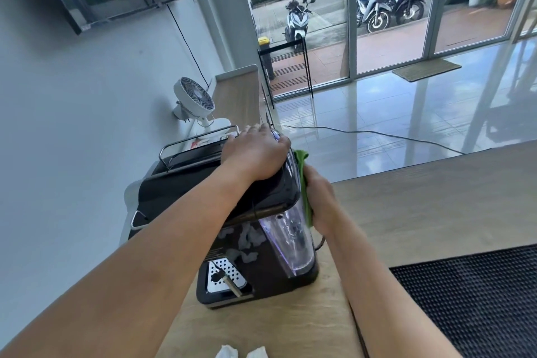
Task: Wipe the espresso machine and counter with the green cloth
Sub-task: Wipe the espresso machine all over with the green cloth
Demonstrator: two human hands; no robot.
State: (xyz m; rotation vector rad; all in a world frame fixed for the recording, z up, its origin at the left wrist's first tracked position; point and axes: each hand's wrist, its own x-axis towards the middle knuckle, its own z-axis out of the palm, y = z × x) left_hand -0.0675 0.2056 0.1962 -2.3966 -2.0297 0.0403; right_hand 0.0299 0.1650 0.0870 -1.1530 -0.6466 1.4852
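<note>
Two hands are working on one espresso machine (pixel 180 192), which is standing on the wooden worktop (pixel 421 206). The left hand (pixel 255 154) is lying palm down on top of the machine, its fingers spread loosely toward the far edge and gripping nothing. The right hand (pixel 321 200) is holding the single green cloth (pixel 303 183) bunched against the machine's right side, just above the clear water tank (pixel 290 241). Its fingers are wrapping round the cloth, though their tips are hiding behind the folds.

One black ribbed mat (pixel 479 299) is lying to the right of the machine, well apart from it, and bare worktop is stretching between them. One white fan (pixel 194 94) is standing beyond the machine. Two white crumpled scraps (pixel 226 353) are showing nearer than the machine, cut off by the bottom of the view.

Left of the machine, the worktop edge is running close beside it. The machine's front is hard to read, since pale reflections are covering it, and the left forearm is crossing over part of its top.
</note>
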